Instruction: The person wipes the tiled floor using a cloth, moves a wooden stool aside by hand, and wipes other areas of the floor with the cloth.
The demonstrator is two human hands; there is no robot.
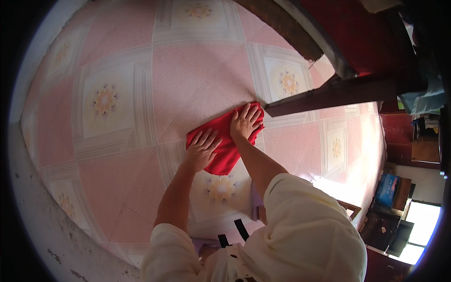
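Note:
A red cloth (pixel 225 149) lies spread on the patterned floor (pixel 197 70), its outline roughly four-sided. Flat on its left part rests my left hand (pixel 202 149), fingers extended and slightly apart. My right hand (pixel 246 122) presses palm-down on the upper right part, fingers spread. Neither hand grips the fabric; both lie on top of it. The cloth's upper right corner is close to the foot of a dark wooden leg (pixel 317 93). Parts of the cloth under my palms are hidden.
A pale wall (pixel 45 225) with peeling paint curves along the left. Dark red furniture (pixel 366 38) stands at upper right, above a brown curved piece (pixel 292 28). Farther right are a blue box (pixel 387 190) and a bright window (pixel 422 222). Sunlight falls on the floor there.

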